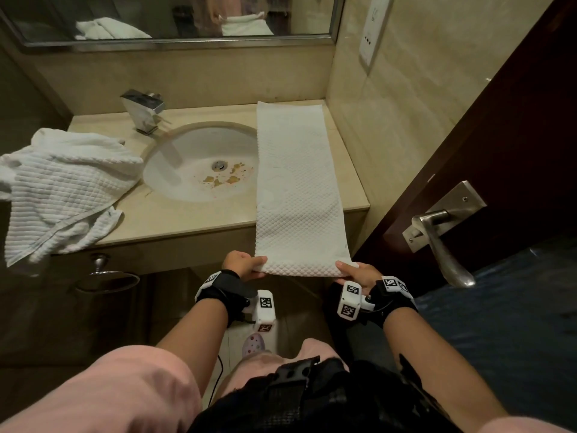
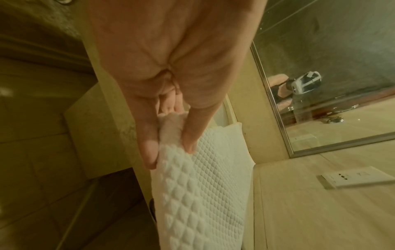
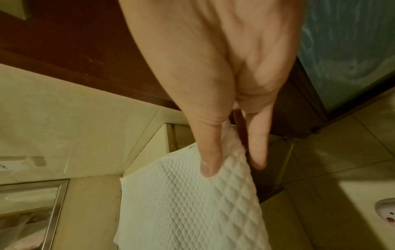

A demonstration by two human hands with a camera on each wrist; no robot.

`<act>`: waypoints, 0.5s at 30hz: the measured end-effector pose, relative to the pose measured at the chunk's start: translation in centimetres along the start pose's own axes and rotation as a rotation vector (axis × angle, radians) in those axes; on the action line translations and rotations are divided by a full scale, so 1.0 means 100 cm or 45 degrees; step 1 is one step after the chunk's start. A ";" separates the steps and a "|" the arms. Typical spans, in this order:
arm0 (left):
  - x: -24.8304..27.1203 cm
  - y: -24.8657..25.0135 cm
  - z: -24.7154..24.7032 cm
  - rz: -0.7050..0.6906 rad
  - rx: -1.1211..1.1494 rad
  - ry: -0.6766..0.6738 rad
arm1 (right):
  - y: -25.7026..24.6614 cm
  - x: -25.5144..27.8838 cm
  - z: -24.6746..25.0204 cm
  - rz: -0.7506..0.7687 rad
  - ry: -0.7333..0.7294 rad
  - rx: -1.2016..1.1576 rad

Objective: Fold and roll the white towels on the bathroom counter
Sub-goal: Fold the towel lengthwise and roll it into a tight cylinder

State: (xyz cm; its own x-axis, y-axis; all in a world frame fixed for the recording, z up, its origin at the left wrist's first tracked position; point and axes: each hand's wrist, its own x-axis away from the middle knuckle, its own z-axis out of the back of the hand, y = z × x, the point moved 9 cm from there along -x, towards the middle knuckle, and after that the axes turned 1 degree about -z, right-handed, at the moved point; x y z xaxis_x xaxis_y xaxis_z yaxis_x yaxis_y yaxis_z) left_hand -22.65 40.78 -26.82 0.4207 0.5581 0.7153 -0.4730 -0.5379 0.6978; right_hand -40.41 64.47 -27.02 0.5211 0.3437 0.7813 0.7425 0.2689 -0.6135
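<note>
A long white quilted towel (image 1: 295, 189), folded into a narrow strip, lies down the right side of the beige counter (image 1: 187, 214) and hangs past its front edge. My left hand (image 1: 246, 266) pinches the near left corner of this towel (image 2: 198, 194) between thumb and fingers. My right hand (image 1: 354, 271) pinches the near right corner of the same towel (image 3: 192, 203), thumb on top. A second white towel (image 1: 62, 189), ribbed and crumpled, is heaped on the counter's left end and droops over the edge.
An oval sink (image 1: 199, 164) with stains near the drain sits mid-counter, a chrome faucet (image 1: 145, 110) behind it. A mirror (image 1: 175, 20) hangs above. A dark door with a lever handle (image 1: 437, 232) stands close on the right; a towel ring (image 1: 106, 279) hangs below the counter.
</note>
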 end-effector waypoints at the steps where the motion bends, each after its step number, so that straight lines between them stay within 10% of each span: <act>1: -0.002 -0.001 0.002 0.014 -0.014 0.016 | 0.000 -0.001 0.000 -0.003 0.011 0.014; 15: -0.003 0.003 0.013 -0.101 -0.084 0.317 | -0.005 -0.001 0.001 0.063 0.269 -0.058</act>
State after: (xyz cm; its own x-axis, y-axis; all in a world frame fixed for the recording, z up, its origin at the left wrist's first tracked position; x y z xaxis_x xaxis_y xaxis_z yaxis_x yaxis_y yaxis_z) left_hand -21.89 39.66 -26.79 0.2589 0.7396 0.6212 -0.4990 -0.4482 0.7417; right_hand -40.86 64.35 -26.79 0.6304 0.1580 0.7600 0.7295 0.2142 -0.6496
